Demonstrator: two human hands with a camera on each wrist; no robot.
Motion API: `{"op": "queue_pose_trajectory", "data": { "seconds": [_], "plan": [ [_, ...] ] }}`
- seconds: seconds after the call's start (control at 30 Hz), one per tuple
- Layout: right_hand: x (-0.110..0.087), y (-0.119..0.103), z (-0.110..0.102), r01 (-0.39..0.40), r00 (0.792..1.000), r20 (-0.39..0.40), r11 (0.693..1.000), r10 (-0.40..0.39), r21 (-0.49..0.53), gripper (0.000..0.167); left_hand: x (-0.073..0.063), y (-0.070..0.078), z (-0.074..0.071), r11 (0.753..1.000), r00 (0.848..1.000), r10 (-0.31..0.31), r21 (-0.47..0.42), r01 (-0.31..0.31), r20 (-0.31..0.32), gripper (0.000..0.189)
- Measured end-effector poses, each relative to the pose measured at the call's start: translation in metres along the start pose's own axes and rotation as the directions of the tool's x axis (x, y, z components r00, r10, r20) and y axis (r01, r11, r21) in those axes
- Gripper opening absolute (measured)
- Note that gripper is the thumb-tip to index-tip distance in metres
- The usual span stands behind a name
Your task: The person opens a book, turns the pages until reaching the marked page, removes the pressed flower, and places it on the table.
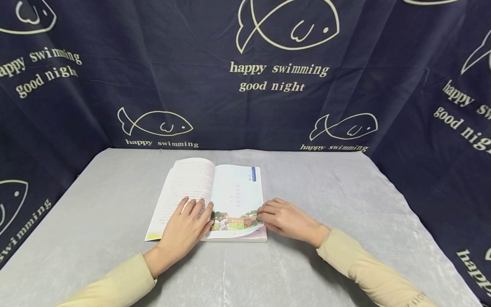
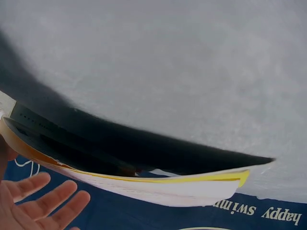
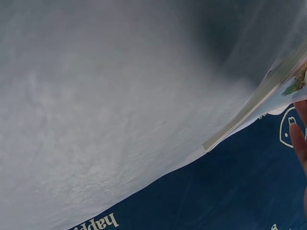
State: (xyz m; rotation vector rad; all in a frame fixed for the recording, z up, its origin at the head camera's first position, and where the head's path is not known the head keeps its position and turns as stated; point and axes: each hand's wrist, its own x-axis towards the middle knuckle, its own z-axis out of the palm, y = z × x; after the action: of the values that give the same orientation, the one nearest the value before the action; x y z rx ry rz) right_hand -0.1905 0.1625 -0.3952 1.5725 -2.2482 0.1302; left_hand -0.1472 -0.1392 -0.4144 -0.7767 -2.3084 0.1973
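Note:
An open paperback book (image 1: 188,179) lies on the table, its left page full of text lines. My left hand (image 1: 186,230) rests on the lower part of that page near the spine, fingers extended and slightly spread. At the right page's outer edge, my right hand (image 1: 289,219) pinches the picture page (image 1: 228,183) near its lower corner. The bottom edge of that page curves up off the pages beneath. In the left wrist view, the left fingers (image 2: 55,203) show beside the book's curved edge (image 2: 182,189). The right wrist view catches the page block (image 3: 254,105) and part of the right fingers (image 3: 298,136).
A grey cloth (image 1: 326,183) covers the table under the book. Dark blue curtains (image 1: 215,85) with white fish drawings and lettering stand behind the table and along both sides.

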Motion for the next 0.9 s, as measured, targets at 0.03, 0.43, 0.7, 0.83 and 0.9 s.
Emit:
{"op": "queue_pose_trajectory", "data": {
  "seconds": [0.03, 0.43, 0.7, 0.83, 0.9],
  "plan": [
    [0.0001, 0.0004, 0.0002, 0.000, 1.000, -0.007, 1.000, 0.000, 0.000, 0.024, -0.0002, 0.0001, 0.0002, 1.000, 1.000, 0.000, -0.014, 0.000, 0.001, 0.040],
    [0.0016, 0.0052, 0.0011, -0.005, 0.997, -0.082, 1.000, 0.003, -0.020, 0.021, -0.0027, -0.0001, -0.0006, 0.993, 0.999, -0.035, -0.109, 0.039, 0.041, 0.035],
    [0.0052, 0.0053, -0.0005, -0.005, 0.992, -0.123, 1.000, 0.002, -0.023, 0.020, -0.0024, -0.0006, 0.0004, 0.992, 0.998, -0.036, -0.120, 0.042, 0.051, 0.035],
    [0.0073, 0.0057, -0.0015, -0.008, 0.991, -0.134, 1.000, 0.005, -0.025, 0.018, -0.0018, -0.0002, 0.0008, 0.990, 0.999, -0.028, -0.138, 0.034, 0.045, 0.037],
    [0.0083, 0.0058, -0.0018, -0.011, 0.990, -0.139, 1.000, 0.007, -0.028, 0.017, -0.0015, 0.0004, 0.0016, 0.988, 0.999, -0.027, -0.153, 0.031, 0.031, 0.039]
  ]
}}
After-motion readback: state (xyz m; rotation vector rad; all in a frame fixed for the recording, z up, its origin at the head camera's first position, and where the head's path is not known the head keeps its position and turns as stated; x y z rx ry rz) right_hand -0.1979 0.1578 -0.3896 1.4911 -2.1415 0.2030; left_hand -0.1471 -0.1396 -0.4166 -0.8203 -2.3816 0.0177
